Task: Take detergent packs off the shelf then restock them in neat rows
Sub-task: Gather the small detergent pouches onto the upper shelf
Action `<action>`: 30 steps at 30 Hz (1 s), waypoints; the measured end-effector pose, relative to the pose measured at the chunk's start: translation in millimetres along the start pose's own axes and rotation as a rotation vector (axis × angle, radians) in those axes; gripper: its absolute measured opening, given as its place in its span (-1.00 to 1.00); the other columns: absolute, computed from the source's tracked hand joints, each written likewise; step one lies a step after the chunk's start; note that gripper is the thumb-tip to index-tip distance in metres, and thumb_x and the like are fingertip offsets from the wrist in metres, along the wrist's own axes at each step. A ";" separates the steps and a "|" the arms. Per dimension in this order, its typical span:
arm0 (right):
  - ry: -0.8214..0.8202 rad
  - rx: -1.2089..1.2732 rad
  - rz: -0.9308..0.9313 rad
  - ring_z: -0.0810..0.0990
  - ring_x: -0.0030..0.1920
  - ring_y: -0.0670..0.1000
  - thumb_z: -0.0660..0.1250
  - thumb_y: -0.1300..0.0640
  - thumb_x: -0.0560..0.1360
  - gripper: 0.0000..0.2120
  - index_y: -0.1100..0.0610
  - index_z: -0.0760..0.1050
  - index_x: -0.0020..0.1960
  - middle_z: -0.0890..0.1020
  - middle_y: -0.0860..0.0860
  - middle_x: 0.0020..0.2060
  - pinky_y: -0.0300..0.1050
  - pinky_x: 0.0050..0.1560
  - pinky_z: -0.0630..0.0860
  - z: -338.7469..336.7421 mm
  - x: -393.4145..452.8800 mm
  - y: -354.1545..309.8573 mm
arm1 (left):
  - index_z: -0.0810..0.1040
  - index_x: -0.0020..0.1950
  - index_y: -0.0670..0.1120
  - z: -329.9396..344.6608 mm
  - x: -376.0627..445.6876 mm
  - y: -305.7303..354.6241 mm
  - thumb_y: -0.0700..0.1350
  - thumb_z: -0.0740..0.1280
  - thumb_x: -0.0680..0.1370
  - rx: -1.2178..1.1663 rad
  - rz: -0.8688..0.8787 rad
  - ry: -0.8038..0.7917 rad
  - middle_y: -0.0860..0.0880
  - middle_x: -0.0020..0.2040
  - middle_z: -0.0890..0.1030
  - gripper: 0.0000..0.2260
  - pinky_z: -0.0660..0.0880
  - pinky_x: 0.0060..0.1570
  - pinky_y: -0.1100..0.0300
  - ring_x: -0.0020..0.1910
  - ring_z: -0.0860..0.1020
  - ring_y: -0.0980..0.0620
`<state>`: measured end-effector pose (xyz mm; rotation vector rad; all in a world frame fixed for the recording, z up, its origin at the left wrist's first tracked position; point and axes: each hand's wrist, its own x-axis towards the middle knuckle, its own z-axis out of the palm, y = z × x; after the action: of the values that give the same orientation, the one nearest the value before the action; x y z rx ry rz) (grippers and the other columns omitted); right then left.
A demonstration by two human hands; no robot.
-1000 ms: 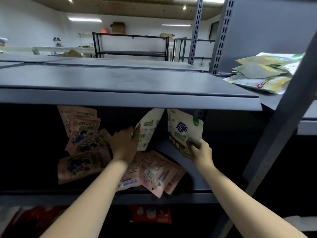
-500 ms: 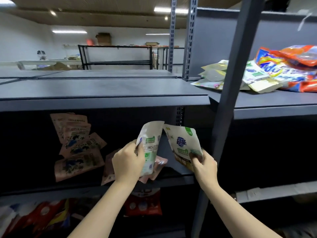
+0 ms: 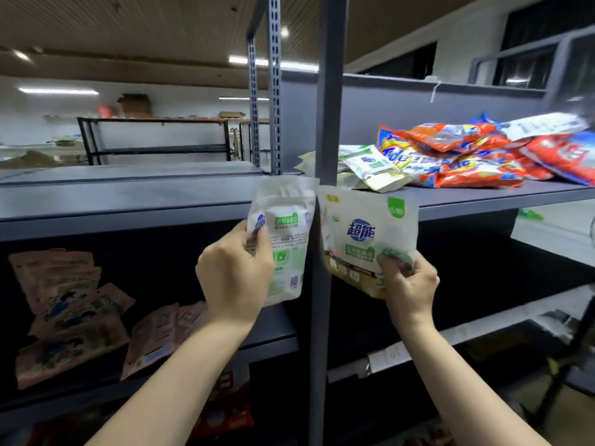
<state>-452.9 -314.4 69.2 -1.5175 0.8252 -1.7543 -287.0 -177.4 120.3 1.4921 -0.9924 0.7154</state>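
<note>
1. head view: the left hand (image 3: pixel 235 275) grips a white and green detergent pouch (image 3: pixel 283 233) by its lower left edge, thumb on its face, fingers curled behind; the pouch stands upright above the hand.
2. the right hand (image 3: pixel 407 286) pinches the lower right corner of a second white detergent pouch (image 3: pixel 363 233) with a blue logo; this pouch tilts up and to the left from the hand.
3. the two pouches nearly meet at their top edges, in front of the grey shelf upright (image 3: pixel 325 107) that runs between the hands.
4. up and to the right of the right hand, on the right-hand shelf board (image 3: pixel 483 197), lie more white and green pouches (image 3: pixel 370 167), and beside them a heap of orange tide bags (image 3: pixel 467 156).
5. down and to the left of the left hand, pink detergent packs (image 3: pixel 67 310) lie in loose overlapping heaps on the dark lower shelf (image 3: pixel 273 336).
6. below both forearms, red packs (image 3: pixel 225 410) show dimly on the bottom level.
</note>
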 end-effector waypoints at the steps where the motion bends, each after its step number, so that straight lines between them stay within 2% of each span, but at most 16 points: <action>1: 0.024 0.016 -0.012 0.59 -0.30 0.00 0.35 0.10 0.31 -0.91 -0.04 0.51 -0.35 0.59 -0.06 -0.39 -0.05 -0.31 0.55 -6.2 12.0 -3.4 | 0.62 -0.27 -0.17 5.4 5.0 8.7 -0.12 0.33 0.50 -0.009 0.009 0.018 -0.08 -0.44 0.60 -0.80 0.30 -0.40 0.24 -0.47 0.54 -0.10; 4: 0.097 0.045 -0.042 0.59 -0.29 -0.04 0.35 0.07 0.29 -0.96 -0.03 0.50 -0.33 0.59 -0.08 -0.36 -0.11 -0.27 0.52 -22.7 53.1 -12.0 | 0.59 -0.32 -0.18 25.6 19.0 35.6 -0.12 0.34 0.50 -0.036 0.009 0.065 -0.14 -0.46 0.59 -0.78 0.28 -0.37 0.21 -0.47 0.53 -0.19; 7: 0.170 0.050 -0.061 0.59 -0.27 -0.02 0.35 0.05 0.28 -0.96 -0.02 0.50 -0.33 0.59 -0.11 -0.35 -0.02 -0.17 0.58 -35.3 99.7 -12.2 | 0.56 -0.33 -0.16 55.3 30.4 60.7 -0.10 0.32 0.52 -0.085 0.002 0.085 -0.19 -0.43 0.59 -0.75 0.23 -0.39 0.16 -0.42 0.51 -0.26; 10: 0.183 0.096 -0.067 0.62 -0.18 -0.01 0.34 0.06 0.30 -0.97 -0.06 0.54 -0.27 0.61 -0.17 -0.32 0.02 -0.05 0.60 -42.3 150.9 -4.3 | 0.55 -0.32 -0.19 92.6 39.7 82.5 -0.16 0.33 0.53 -0.097 0.040 0.164 -0.19 -0.44 0.59 -0.76 0.09 -0.38 0.20 -0.49 0.41 -0.22; 12: 0.158 0.124 -0.055 0.61 -0.14 0.00 0.34 0.06 0.31 -0.96 -0.04 0.55 -0.24 0.62 -0.17 -0.30 0.06 0.00 0.59 -42.6 186.0 4.5 | 0.55 -0.29 -0.22 120.8 44.6 95.0 -0.16 0.30 0.55 -0.093 0.024 0.201 -0.20 -0.42 0.59 -0.76 0.08 -0.36 0.23 -0.49 0.38 -0.19; 17: 0.008 0.216 -0.085 0.61 -0.08 0.00 0.33 0.07 0.34 -0.91 0.00 0.56 -0.16 0.64 -0.11 -0.21 0.04 0.04 0.58 -36.4 259.8 32.0 | 0.58 -0.11 -0.16 184.5 52.0 110.0 -0.06 0.23 0.59 0.008 -0.037 0.271 -0.17 -0.31 0.63 -0.77 0.24 -0.33 0.16 -0.32 0.54 -0.26; 22: -0.149 0.216 -0.196 0.60 -0.04 0.11 0.32 0.06 0.40 -0.92 -0.02 0.54 -0.11 0.63 -0.06 -0.16 0.15 0.05 0.54 -10.3 331.8 50.0 | 0.46 -0.26 -0.15 229.9 74.0 115.3 -0.03 0.23 0.60 0.075 -0.124 0.352 -0.24 -0.28 0.61 -0.71 0.26 -0.34 0.09 -0.29 0.52 -0.28; 24: -0.221 0.155 -0.301 0.57 -0.05 0.11 0.28 0.13 0.48 -0.88 0.03 0.54 0.00 0.61 -0.03 -0.15 0.09 0.00 0.51 6.6 352.7 53.0 | 0.53 -0.20 -0.19 243.0 82.5 118.0 -0.03 0.22 0.60 0.096 -0.147 0.381 -0.24 -0.23 0.63 -0.71 0.27 -0.32 0.10 -0.24 0.54 -0.28; 26: -0.273 -0.003 -0.445 0.54 -0.03 0.13 0.21 0.18 0.52 -0.80 0.11 0.53 0.10 0.60 0.05 -0.10 0.03 -0.04 0.44 28.1 370.9 59.5 | 0.53 -0.16 -0.20 254.5 89.5 120.0 -0.03 0.20 0.61 0.143 -0.190 0.388 -0.24 -0.17 0.63 -0.71 0.18 -0.30 0.13 -0.18 0.53 -0.26; 28: -0.344 -0.441 -0.549 0.47 0.13 0.21 0.16 0.14 0.52 -0.66 0.00 0.48 0.26 0.56 0.10 0.11 0.03 0.03 0.39 50.3 383.2 71.5 | 0.51 -0.17 -0.18 265.9 97.0 120.4 -0.01 0.18 0.62 0.212 -0.212 0.383 -0.23 -0.13 0.64 -0.70 0.12 -0.29 0.15 -0.16 0.53 -0.25; 30: -0.578 -0.818 -0.477 0.34 0.29 0.21 0.12 0.14 0.55 -0.56 -0.08 0.30 0.42 0.43 0.09 0.31 0.05 0.20 0.34 67.1 384.0 89.0 | 0.44 -0.20 -0.13 275.4 106.2 118.5 0.01 0.16 0.63 0.266 -0.225 0.399 -0.23 -0.12 0.63 -0.71 0.14 -0.27 0.15 -0.15 0.52 -0.25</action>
<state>-418.6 -681.3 224.2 -2.7761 0.9671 -1.1505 -369.2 -467.2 222.3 1.5762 -0.4314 0.9609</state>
